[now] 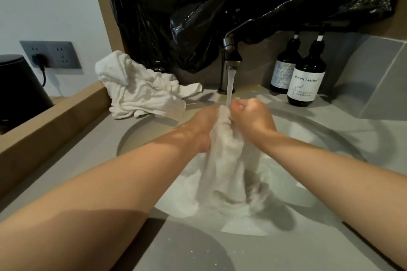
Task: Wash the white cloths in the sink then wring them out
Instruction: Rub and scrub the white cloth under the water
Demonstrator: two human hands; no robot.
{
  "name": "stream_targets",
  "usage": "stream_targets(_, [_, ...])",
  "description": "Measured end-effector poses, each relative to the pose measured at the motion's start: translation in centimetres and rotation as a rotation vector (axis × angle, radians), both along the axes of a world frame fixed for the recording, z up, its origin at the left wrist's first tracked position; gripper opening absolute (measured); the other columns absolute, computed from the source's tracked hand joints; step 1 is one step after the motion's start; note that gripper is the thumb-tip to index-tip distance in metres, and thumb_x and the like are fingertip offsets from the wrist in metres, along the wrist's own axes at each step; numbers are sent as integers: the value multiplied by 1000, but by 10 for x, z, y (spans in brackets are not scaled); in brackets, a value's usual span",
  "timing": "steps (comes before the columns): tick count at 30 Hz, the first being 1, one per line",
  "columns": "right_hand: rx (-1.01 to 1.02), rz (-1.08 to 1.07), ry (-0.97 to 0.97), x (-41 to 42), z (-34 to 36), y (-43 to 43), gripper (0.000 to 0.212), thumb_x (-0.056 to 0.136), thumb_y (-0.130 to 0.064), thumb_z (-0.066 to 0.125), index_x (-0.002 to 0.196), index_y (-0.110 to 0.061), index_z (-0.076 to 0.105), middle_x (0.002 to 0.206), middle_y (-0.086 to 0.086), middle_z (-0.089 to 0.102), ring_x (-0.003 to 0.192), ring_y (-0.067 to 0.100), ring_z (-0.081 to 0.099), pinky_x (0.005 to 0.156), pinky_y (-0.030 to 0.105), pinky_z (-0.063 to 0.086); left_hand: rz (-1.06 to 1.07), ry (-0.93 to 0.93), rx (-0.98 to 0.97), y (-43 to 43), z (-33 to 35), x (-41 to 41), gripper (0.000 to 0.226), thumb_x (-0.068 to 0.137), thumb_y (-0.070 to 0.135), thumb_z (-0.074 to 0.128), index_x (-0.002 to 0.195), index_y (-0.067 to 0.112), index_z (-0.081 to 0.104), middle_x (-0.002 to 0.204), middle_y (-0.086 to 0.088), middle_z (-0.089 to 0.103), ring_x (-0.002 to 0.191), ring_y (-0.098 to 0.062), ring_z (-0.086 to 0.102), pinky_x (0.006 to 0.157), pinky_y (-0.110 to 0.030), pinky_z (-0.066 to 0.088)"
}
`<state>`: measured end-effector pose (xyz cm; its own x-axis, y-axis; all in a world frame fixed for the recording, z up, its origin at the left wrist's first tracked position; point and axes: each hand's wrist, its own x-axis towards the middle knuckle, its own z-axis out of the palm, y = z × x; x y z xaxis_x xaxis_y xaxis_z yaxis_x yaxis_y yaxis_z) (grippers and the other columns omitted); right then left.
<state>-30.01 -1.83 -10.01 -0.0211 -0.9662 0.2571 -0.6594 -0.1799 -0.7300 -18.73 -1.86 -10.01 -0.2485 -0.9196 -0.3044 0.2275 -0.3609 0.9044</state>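
Note:
A wet white cloth (226, 160) hangs bunched over the round grey sink (330, 138), its lower part trailing into the basin. My left hand (202, 127) grips its upper part from the left. My right hand (251, 116) grips the same bunch from the right, knuckles up. Both hands meet just under the running water from the faucet (229, 59). More white cloths (141, 92) lie crumpled in a heap on the counter at the sink's back left.
Two dark pump bottles (306, 81) stand at the back right of the counter. A black plastic bag (220, 6) covers the wall behind the faucet. A wooden ledge (55, 121) runs along the left, with a black kettle (17, 86) and wall sockets (50, 54) beyond.

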Motion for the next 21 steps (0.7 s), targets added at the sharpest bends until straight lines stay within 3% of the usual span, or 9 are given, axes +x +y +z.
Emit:
stream_targets(1, [184,3,173,-13,3,-6,40,100,-29,36,81,-7,64,83,14,61,86,30,59,68,33,40,-18,-299,-114,-2,-2,-1,26,99,23,46,97,6,65,92,-12,63,87,-26,61,86,-35,48])
stream_targets(3, [504,28,563,-33,6,-9,41,104,-30,31,123,-6,58,125,17,56,114,29,53,90,30,39,-110,-1040,-374,-3,-5,3,38,101,36,41,105,5,63,106,-10,59,99,-27,57,88,-31,43])
stream_targets(5, [651,105,800,-42,3,-8,46,104,-35,32,132,-4,51,129,12,55,109,26,53,94,30,38,-304,-1411,-446,-7,-12,12,49,100,49,36,107,8,62,108,-5,51,101,-23,50,85,-27,35])
stream_targets(9, [451,238,886,-41,-9,-22,50,100,-44,41,128,-5,55,132,11,55,117,29,53,99,33,41,-404,-1544,-469,-10,-12,30,49,99,50,40,127,15,57,136,-5,50,122,-22,48,97,-28,36])
stream_targets(12, [592,458,852,-33,-27,-21,80,83,-66,56,146,-20,36,138,-5,46,128,22,46,108,35,36,-704,-1587,-355,-9,-18,36,65,95,52,49,147,16,37,152,-2,36,137,-21,37,109,-27,31])
stream_targets(15, [694,503,975,-13,-66,-11,102,59,-60,81,144,-26,35,123,-7,55,107,20,57,95,37,48,-970,-1637,-160,-15,-34,37,97,84,59,61,155,21,7,161,1,18,146,-22,21,118,-37,22])
stream_targets(17, [632,451,897,-7,-78,-14,60,65,-39,84,117,-20,60,104,2,67,89,22,64,80,35,55,-1003,-1627,-141,-18,-41,36,110,79,61,66,154,29,-6,162,2,11,149,-23,14,120,-40,17])
stream_targets(19, [626,450,756,-10,-71,-17,10,78,-21,72,85,-18,67,93,6,72,82,24,66,70,32,52,-1021,-1602,-171,-17,-47,31,117,75,60,71,152,34,-14,162,2,8,149,-24,12,120,-43,17])
stream_targets(21, [628,426,488,-18,-51,-15,3,80,-15,66,77,-16,66,84,5,71,76,21,64,69,31,52,-1007,-1534,-241,-20,-52,30,122,71,57,76,151,36,-13,161,4,13,148,-25,16,118,-44,21])
